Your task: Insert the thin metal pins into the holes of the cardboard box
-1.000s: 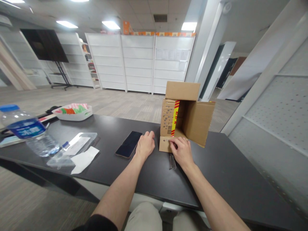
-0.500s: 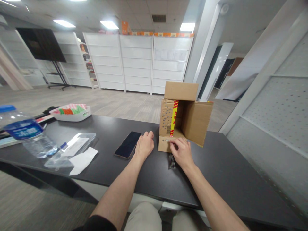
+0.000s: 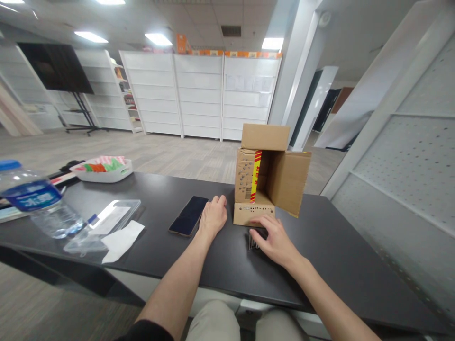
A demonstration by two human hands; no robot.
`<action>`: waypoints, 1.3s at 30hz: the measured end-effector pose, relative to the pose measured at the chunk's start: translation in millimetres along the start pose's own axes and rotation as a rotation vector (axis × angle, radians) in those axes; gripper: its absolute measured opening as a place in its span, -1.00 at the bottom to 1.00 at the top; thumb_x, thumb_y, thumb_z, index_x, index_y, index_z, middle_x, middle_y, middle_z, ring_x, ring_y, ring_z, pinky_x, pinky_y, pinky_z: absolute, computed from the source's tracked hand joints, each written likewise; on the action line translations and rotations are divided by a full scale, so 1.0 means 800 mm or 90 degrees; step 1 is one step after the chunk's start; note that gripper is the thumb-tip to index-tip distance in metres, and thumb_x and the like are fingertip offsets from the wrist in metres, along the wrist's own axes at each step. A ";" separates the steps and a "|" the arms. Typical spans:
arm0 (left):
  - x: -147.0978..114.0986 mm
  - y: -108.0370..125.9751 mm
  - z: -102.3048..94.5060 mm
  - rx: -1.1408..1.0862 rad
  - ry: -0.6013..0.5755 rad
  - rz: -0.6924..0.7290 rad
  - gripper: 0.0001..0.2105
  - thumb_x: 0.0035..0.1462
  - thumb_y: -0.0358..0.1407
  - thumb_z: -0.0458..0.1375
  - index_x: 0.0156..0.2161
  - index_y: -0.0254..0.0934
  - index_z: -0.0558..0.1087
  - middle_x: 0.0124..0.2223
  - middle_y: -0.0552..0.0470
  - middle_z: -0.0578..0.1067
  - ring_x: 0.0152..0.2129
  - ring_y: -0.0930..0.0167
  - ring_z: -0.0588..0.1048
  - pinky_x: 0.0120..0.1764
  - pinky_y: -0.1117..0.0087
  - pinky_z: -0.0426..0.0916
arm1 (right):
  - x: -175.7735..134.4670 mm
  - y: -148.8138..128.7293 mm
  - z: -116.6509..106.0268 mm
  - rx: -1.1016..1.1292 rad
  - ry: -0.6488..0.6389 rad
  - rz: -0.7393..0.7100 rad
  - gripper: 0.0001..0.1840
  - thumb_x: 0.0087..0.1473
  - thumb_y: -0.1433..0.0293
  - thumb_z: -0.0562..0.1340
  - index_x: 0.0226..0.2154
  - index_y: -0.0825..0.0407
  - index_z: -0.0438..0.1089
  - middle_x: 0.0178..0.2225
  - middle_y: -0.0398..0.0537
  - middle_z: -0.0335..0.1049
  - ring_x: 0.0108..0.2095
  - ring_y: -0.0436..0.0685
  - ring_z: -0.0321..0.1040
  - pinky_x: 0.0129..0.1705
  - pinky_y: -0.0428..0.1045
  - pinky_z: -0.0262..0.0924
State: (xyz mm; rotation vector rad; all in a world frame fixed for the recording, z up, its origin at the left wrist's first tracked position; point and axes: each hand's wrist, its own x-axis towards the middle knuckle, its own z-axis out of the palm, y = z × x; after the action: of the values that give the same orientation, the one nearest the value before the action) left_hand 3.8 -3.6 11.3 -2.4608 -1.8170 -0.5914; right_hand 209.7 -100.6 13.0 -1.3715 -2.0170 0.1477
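My right hand [image 3: 275, 240] hovers over a small bunch of nails [image 3: 253, 240] on the table, thumb and fingers apart, covering part of the bunch. Just behind it stands a cardboard box [image 3: 244, 177], its open side facing me. The box's lower front flap [image 3: 243, 218] hangs down with a row of holes and several shiny round heads in it; more heads dot the left flap. To the left, my left hand [image 3: 213, 213] rests on the table with its fingers curled in and nothing visible in them. Beside it lies a dark phone [image 3: 189, 216].
On the left are a water bottle [image 3: 39, 201], a clear plastic case [image 3: 115, 215], a white paper [image 3: 122, 240] and a white basket [image 3: 103, 175] of colourful packets. The dark table [image 3: 337, 251] ends close to my knees. A perforated white panel [image 3: 408, 166] rises on the right.
My right hand has left the lower flap, where its fingers were pinched, and moved down over the nails, opening its fingers. More of the row of holes shows. The left hand stays put.
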 end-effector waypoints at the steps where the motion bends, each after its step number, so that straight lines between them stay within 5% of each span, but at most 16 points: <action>1: 0.000 0.001 -0.001 -0.001 -0.002 -0.001 -0.80 0.27 -0.43 -0.06 -0.11 -0.19 0.37 -0.12 -0.03 0.46 -0.24 0.34 0.50 -0.11 0.31 0.30 | -0.006 -0.002 -0.003 0.000 -0.020 -0.016 -0.79 0.21 0.32 0.20 -0.11 -0.04 0.44 -0.08 0.03 0.52 -0.03 0.24 0.40 0.03 0.16 0.18; 11: 0.000 0.003 -0.004 -0.005 -0.009 0.001 -0.80 0.27 -0.44 -0.06 -0.11 -0.20 0.36 -0.12 -0.03 0.46 -0.23 0.34 0.50 -0.10 0.32 0.30 | -0.024 -0.014 -0.007 0.007 -0.108 -0.059 -0.55 0.02 0.40 0.30 0.02 -0.02 0.35 0.06 0.07 0.44 0.10 0.26 0.31 0.16 0.19 0.11; 25: 0.000 0.001 -0.002 -0.015 -0.006 -0.002 -0.80 0.26 -0.44 -0.05 -0.11 -0.19 0.36 -0.11 -0.03 0.46 -0.20 0.34 0.50 -0.08 0.32 0.30 | -0.024 -0.013 -0.005 -0.039 -0.096 -0.044 -0.67 -0.01 0.37 0.33 -0.12 -0.05 0.43 0.07 0.05 0.42 0.09 0.27 0.29 0.14 0.22 0.11; 39: 0.000 0.000 -0.001 -0.017 0.000 0.004 -0.81 0.27 -0.45 -0.05 -0.12 -0.20 0.36 -0.13 -0.04 0.46 -0.21 0.34 0.50 -0.09 0.31 0.30 | -0.024 -0.013 -0.005 -0.036 -0.106 -0.064 -0.67 0.08 0.35 0.29 -0.05 -0.03 0.46 0.01 0.03 0.48 0.04 0.24 0.33 0.13 0.21 0.09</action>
State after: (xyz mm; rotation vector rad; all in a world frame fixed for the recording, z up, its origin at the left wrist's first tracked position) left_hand 3.8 -3.7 12.4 -2.4821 -1.8132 -0.6204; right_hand 207.7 -122.6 11.8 -1.3270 -2.2380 0.1664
